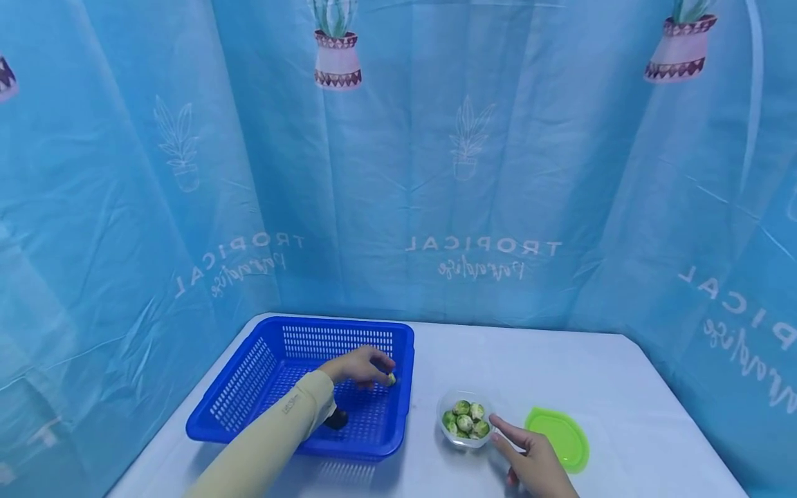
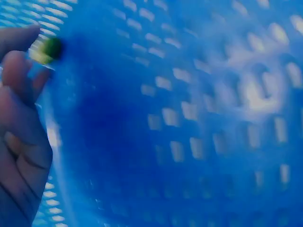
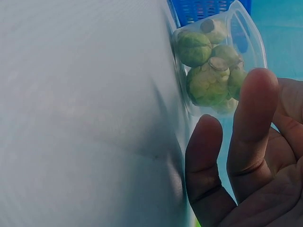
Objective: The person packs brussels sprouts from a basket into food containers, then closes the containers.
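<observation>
My left hand is inside the blue basket, by its right wall, and pinches a small Brussels sprout between the fingertips. The same sprout looks green and yellowish, blurred, in the left wrist view. To the right of the basket stands a clear plastic container holding several Brussels sprouts. My right hand is beside it with loosely extended fingers. Its fingertips are at the container's right side; whether they touch it I cannot tell.
A bright green lid lies flat on the white tabletop, behind and right of my right hand. Blue printed curtains enclose the back and sides. A black wrist camera sits under the left sleeve.
</observation>
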The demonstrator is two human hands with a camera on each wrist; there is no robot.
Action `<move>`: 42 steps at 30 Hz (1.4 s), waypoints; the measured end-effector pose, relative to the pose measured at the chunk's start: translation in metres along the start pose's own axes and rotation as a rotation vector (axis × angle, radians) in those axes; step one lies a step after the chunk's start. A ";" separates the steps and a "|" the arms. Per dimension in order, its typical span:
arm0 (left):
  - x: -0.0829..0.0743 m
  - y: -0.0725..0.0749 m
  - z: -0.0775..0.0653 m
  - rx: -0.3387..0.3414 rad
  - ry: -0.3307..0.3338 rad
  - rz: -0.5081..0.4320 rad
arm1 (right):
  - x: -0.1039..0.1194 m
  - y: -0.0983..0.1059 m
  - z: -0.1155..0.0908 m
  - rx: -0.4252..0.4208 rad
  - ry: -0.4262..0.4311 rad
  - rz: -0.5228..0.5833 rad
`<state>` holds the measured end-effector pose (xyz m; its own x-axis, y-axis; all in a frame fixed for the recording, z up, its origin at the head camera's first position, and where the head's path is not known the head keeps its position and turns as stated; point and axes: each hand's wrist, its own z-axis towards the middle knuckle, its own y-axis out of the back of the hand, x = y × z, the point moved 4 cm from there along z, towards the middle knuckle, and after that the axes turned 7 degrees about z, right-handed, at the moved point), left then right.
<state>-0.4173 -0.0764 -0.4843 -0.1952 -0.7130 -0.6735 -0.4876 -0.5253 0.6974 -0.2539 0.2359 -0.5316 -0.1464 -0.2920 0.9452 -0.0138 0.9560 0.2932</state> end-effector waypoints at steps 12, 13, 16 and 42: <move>-0.001 0.000 -0.006 0.001 0.024 -0.030 | -0.001 0.000 0.002 0.005 0.016 0.009; -0.001 0.000 -0.006 -0.001 0.026 -0.029 | -0.001 0.000 0.002 0.005 0.018 0.012; 0.001 -0.001 -0.003 -0.006 0.037 -0.022 | 0.000 0.000 0.002 0.010 0.019 0.016; 0.012 -0.004 0.013 -0.061 -0.017 0.001 | -0.003 0.000 0.003 0.009 0.006 0.043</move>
<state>-0.4290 -0.0768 -0.4986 -0.2106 -0.7055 -0.6767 -0.4352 -0.5522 0.7111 -0.2565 0.2369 -0.5349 -0.1409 -0.2508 0.9577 -0.0169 0.9679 0.2509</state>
